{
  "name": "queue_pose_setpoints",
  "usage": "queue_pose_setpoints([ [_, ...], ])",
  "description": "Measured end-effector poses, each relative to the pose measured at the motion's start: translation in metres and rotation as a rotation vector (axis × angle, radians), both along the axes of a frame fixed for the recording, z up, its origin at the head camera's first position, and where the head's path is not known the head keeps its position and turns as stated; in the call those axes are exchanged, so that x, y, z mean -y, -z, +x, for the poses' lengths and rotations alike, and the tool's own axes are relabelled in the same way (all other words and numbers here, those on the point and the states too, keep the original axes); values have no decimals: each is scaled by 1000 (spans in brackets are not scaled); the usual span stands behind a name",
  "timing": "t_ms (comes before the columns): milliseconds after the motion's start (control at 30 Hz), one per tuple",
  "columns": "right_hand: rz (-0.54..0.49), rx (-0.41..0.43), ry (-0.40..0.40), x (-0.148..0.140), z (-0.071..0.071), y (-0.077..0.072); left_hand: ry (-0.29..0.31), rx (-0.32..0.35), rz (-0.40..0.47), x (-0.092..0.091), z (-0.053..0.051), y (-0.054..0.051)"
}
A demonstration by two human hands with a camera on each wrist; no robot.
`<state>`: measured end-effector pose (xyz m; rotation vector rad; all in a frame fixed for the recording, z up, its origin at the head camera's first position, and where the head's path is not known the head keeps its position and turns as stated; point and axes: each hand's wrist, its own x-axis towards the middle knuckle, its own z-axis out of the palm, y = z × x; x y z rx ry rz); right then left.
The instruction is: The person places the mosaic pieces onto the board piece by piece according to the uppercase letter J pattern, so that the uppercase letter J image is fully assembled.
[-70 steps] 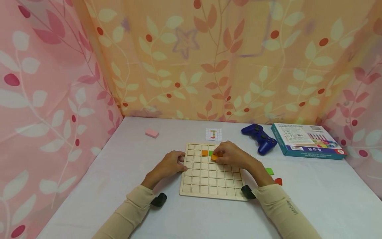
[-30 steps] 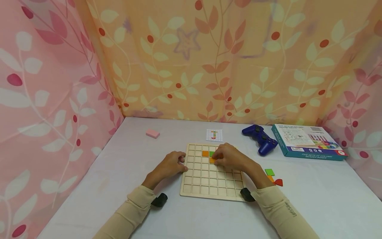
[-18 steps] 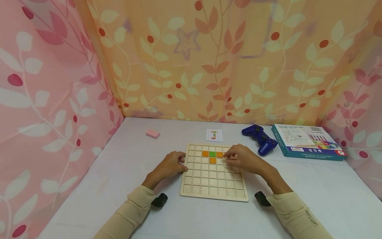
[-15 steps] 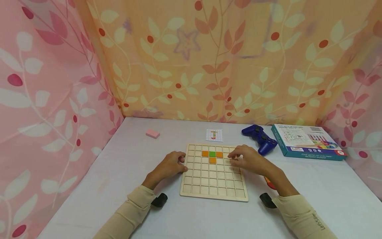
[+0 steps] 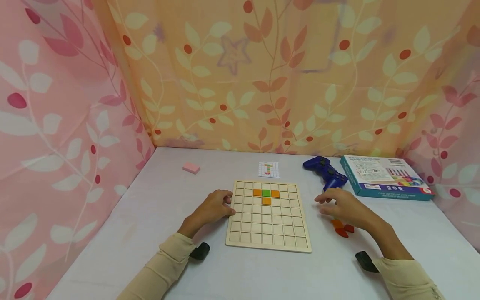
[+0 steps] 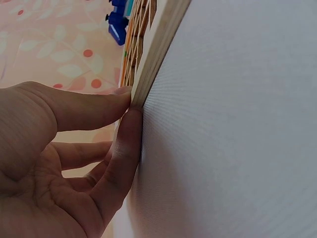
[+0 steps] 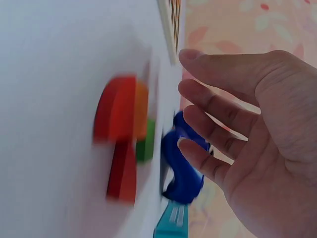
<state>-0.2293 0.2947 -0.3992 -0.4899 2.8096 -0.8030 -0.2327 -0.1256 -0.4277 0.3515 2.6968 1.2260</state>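
A pale wooden grid board (image 5: 268, 225) lies flat on the table with a green square tile (image 5: 266, 193) between two orange tiles and an orange tile (image 5: 266, 201) below it. My left hand (image 5: 214, 206) holds the board's left edge; in the left wrist view, thumb (image 6: 94, 110) and a finger meet at the rim. Off the right side, my right hand (image 5: 345, 206) hovers with loosely bent fingers and nothing in them. Under it lie an orange tile (image 5: 337, 223) and red curved pieces (image 5: 342, 232); a green tile (image 7: 145, 141) shows in the right wrist view.
A small card with a grid pattern (image 5: 268, 169) lies behind the board. At the back left is a pink block (image 5: 191, 168). Back right are a blue game controller (image 5: 325, 168) and a flat teal-edged box (image 5: 386, 177). Patterned cloth (image 5: 232, 83) surrounds the table.
My right hand set the orange tile into the square below the green one, let go, and moved right to the loose pieces. My left hand stayed at the board's edge.
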Motion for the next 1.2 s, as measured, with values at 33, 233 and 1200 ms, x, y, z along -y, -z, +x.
queue_pose_setpoints([
  [33, -1, 13, 11, -4, 2, 0, -1, 0, 2, 0, 0, 0],
  [233, 31, 0, 25, -25, 9, 1, -4, 1, 6, 1, 0, 0],
  [1200, 73, 19, 63, -48, 16, 9, -10, 1, -21, -1, 0, 0],
])
